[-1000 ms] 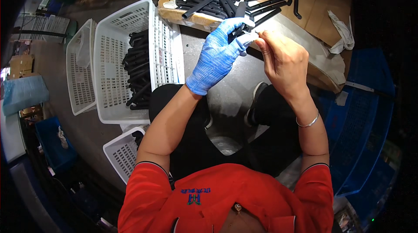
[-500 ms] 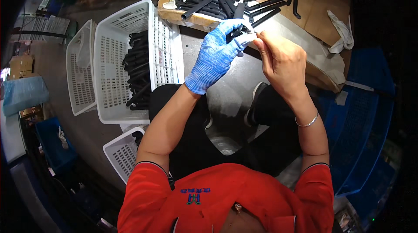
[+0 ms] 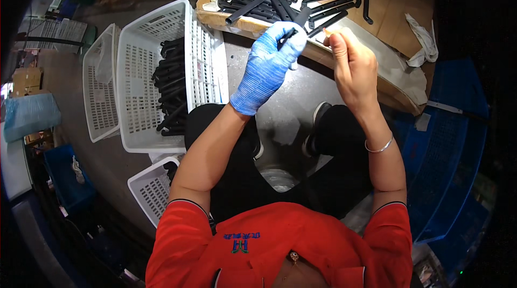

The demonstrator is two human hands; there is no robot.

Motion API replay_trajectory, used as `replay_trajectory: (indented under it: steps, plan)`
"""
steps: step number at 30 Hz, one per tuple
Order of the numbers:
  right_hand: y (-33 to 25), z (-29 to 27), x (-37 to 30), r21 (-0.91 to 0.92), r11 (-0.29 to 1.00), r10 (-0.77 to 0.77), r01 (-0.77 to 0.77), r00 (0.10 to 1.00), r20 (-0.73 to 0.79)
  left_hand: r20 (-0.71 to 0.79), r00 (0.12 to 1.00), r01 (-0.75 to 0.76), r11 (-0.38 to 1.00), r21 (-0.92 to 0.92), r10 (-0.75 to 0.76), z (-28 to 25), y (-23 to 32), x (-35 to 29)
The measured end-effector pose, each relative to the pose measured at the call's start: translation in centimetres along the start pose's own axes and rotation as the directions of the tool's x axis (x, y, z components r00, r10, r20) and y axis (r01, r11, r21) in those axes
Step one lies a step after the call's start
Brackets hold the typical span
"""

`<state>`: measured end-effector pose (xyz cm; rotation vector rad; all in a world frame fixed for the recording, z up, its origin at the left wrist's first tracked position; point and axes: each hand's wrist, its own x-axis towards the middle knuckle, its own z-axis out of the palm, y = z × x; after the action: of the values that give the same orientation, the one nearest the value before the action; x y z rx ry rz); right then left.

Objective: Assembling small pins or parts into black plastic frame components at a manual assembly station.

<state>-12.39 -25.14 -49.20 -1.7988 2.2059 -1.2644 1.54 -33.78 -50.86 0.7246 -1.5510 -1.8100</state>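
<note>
My left hand (image 3: 264, 70), in a blue knitted glove, is closed around a black tube (image 3: 303, 16). The tube's far end sticks out past the fingers toward the cardboard, and the glove covers the rest. To its right, apart from the tube, my bare right hand (image 3: 356, 70) is pinched, thumb against the fingers. A small pale bit shows at those fingertips, too small to name. Just beyond both hands, a heap of black bent tubes (image 3: 250, 5) lies on the cardboard (image 3: 401, 5), with several more tubes (image 3: 331, 5) to the right of the heap.
At the left stands a white slatted basket (image 3: 134, 83) with many black parts inside. Another white basket (image 3: 97, 91) stands beside it, and a smaller one (image 3: 151, 188) sits nearer me. Crumpled white paper (image 3: 423, 40) lies at the cardboard's right; blue crates (image 3: 447, 153) are at far right.
My right hand has drawn away to the right from the tube, leaving a gap between the hands. My left hand still grips the tube, which has tilted slightly to the right.
</note>
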Motion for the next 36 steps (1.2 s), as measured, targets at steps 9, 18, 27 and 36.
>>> replay_trajectory:
  steps: [9,18,27,36]
  plan:
    - [5.8,0.0,2.2,0.567,0.804,0.29,-0.178,0.95,-0.112,0.017,1.0,0.014,0.914,-0.404,-0.008,-2.1,-1.7,0.9]
    - [9.1,-1.1,2.4,0.436,0.818,0.441,-0.377,0.896,-0.054,0.136,0.988,-0.046,0.978,-0.201,0.075,-3.1,-0.9,0.5]
    - [7.0,-2.0,2.1,0.711,0.574,0.532,-0.407,0.845,0.054,0.081,0.981,-0.121,0.888,-0.444,0.174,-3.8,-0.6,0.6]
    - [6.8,-1.6,2.1,0.813,0.504,0.439,-0.291,0.897,0.048,0.07,0.981,-0.13,0.874,-0.468,0.183,-4.1,-0.7,0.7]
